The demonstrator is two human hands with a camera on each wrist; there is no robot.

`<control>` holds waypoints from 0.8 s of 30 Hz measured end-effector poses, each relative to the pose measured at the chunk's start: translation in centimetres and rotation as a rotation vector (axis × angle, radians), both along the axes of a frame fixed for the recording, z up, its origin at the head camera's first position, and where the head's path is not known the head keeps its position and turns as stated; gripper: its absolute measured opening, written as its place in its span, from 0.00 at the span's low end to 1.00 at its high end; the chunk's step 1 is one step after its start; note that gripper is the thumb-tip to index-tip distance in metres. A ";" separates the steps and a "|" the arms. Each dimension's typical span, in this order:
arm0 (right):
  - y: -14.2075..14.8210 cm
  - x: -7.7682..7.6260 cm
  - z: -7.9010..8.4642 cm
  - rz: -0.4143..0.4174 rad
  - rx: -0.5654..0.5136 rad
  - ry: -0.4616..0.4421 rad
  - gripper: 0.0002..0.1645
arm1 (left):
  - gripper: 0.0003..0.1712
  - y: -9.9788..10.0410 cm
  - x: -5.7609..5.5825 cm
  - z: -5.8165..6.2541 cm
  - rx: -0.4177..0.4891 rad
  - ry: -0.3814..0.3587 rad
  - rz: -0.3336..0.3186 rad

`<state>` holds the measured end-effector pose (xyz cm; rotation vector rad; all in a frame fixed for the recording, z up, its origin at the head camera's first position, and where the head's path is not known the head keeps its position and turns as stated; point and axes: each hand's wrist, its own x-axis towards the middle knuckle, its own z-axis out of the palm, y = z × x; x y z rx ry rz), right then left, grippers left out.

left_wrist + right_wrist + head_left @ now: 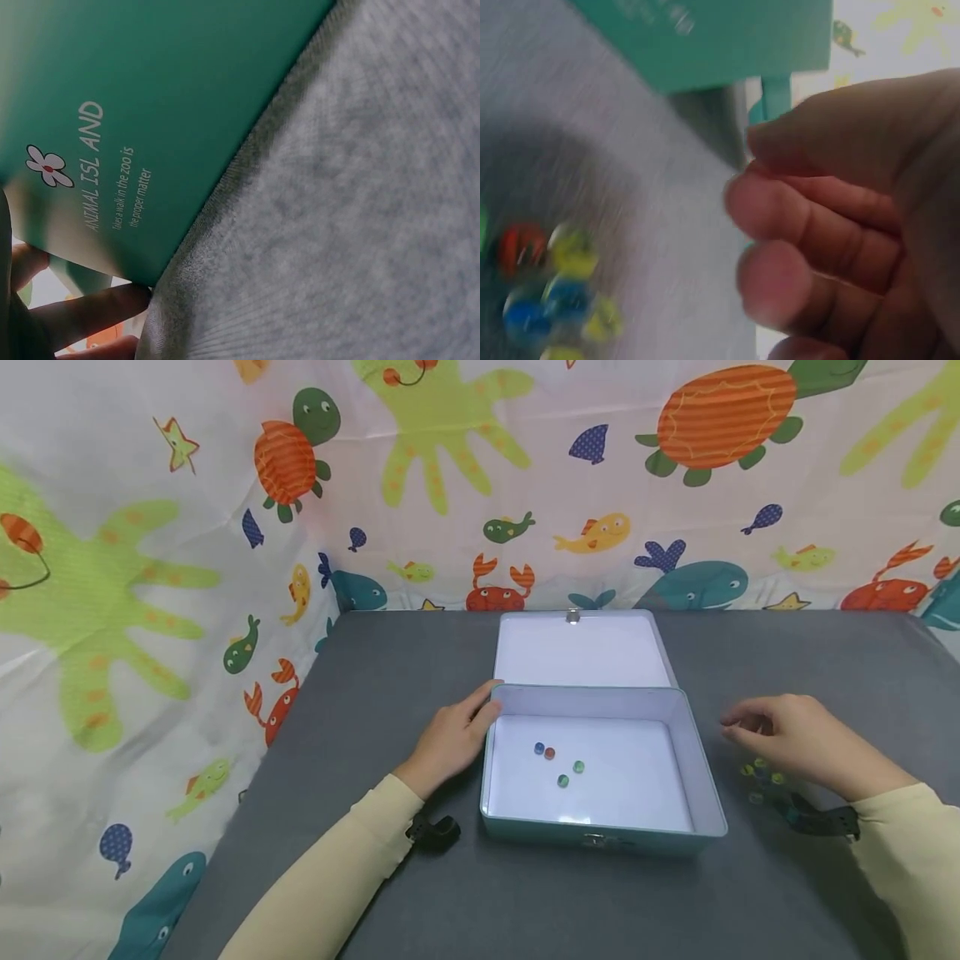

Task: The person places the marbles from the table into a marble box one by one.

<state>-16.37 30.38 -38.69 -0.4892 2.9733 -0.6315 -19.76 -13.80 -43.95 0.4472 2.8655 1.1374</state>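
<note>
A teal tin box with a white inside lies open on the table. Several glass marbles are scattered on its floor. My left hand holds the box at its far left corner, thumb over the rim. In the left wrist view, fingers bend round the corner of the lettered side. To the right of the box and apart from it, my right hand hovers with curled fingers and thumb close to the index finger. Anything between those tips is hidden.
Loose marbles, yellow, blue and red among them, lie on the grey table below my right wrist. The hinged lid lies back behind the box. A sea-animal curtain hangs behind and at left.
</note>
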 end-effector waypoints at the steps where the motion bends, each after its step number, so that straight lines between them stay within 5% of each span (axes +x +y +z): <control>1: 0.4 0.1 -0.2 0.002 0.005 -0.006 0.13 | 0.33 0.0 0.0 0.0 0.005 0.004 -0.004; 9: 2.4 0.5 -1.0 -0.037 0.053 -0.119 0.14 | 0.32 0.0 0.0 -0.1 0.012 0.010 -0.004; 24: 3.9 0.3 -1.4 -0.038 0.112 -0.185 0.13 | 0.31 0.2 0.1 0.4 -0.003 -0.022 0.014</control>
